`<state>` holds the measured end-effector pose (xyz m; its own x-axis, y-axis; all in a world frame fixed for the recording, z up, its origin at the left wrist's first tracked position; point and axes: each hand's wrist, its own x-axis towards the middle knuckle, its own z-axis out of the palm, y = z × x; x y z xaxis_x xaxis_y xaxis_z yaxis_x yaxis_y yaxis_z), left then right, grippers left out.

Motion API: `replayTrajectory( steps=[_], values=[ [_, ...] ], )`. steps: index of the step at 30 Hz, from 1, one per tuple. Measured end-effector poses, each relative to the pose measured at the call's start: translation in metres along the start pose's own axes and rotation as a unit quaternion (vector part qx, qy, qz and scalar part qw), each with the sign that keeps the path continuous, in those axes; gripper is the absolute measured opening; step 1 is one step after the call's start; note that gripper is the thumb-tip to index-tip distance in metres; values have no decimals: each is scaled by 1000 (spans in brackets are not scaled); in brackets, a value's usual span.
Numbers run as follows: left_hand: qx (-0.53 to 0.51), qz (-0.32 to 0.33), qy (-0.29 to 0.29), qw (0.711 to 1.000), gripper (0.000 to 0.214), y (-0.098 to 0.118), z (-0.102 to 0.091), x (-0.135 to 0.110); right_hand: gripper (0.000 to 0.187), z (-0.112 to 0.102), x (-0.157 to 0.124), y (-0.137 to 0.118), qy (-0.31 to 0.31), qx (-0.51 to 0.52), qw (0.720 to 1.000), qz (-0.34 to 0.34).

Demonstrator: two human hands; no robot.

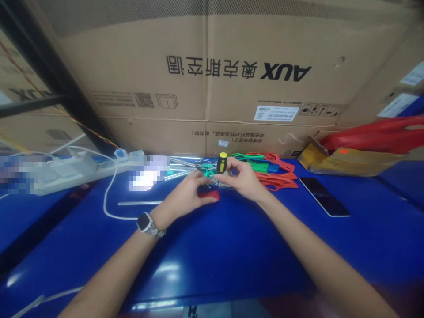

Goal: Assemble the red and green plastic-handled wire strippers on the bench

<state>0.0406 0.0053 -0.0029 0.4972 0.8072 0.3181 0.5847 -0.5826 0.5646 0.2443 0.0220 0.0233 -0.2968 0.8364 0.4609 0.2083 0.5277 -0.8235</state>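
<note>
A screwdriver (222,163) with a yellow-and-black handle stands nearly upright, handle up. My right hand (243,179) is closed at the lower end of that handle, thumb and fingers around it; its tip is hidden. To its left, my left hand (188,192), with a watch (145,223) on the wrist, is closed on a red plastic piece (210,194), most of it covered by the fingers. A thin metal rod (139,203) sticks out leftward from behind this hand; whether it joins the red piece I cannot tell. Green parts (209,170) lie just beyond the fingertips.
Several metal rods (182,164) lie behind my left hand. Red plastic parts (278,180) and green parts (258,165) lie to the right, then a phone (324,196) and an open carton (357,162). A white cable (106,198) and power strip (76,176) are left. A large cardboard box (212,97) stands behind.
</note>
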Motion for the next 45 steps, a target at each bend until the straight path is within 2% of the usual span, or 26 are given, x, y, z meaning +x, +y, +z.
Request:
replayTrajectory(
  steps=[4, 8, 11, 15, 17, 20, 23, 26, 30, 33, 36, 40, 45],
  values=[
    [51, -26, -77, 995, 29, -8, -1, -6, 43, 14, -2, 6, 47, 37, 997, 42],
    [27, -53, -83, 995, 26, -9, 4, -6, 41, 27, -6, 6, 65, 129, 985, 96],
    [10, -64, -83, 994, 24, -8, 5, -5, 38, 27, -10, 3, 28, 158, 980, 118],
    [-22, -73, -79, 994, 23, -8, 6, -6, 40, 13, -11, 0, -61, 177, 973, 137],
    [-35, -71, -67, 995, 23, -9, 7, -6, 38, 8, -9, -1, -80, 164, 974, 132],
    [-42, -68, -55, 995, 22, -10, 8, -7, 34, 11, -6, 1, -33, 120, 986, 110],
    [-39, -75, -64, 994, 22, -11, 9, -7, 44, 24, -6, 4, 39, 114, 988, 97],
    [-37, -64, -81, 994, 21, -12, 11, -7, 47, 36, -10, 5, 62, 136, 982, 112],
    [13, -31, -90, 995, 19, -14, 13, -7, 39, 34, -16, 2, 5, 175, 977, 125],
    [50, -28, -93, 994, 20, -12, 13, -7, 40, 21, -16, 0, -64, 205, 968, 127],
    [60, -37, -100, 992, 20, -8, 11, -7, 40, 8, -14, 2, -88, 191, 969, 132],
    [53, -51, -103, 992, 23, -6, 10, -7, 36, 5, -10, 9, -17, 109, 988, 109],
    [40, -40, -100, 993, 23, -8, 10, -7, 40, 23, -12, 13, 64, 40, 995, 64]
  ],
)
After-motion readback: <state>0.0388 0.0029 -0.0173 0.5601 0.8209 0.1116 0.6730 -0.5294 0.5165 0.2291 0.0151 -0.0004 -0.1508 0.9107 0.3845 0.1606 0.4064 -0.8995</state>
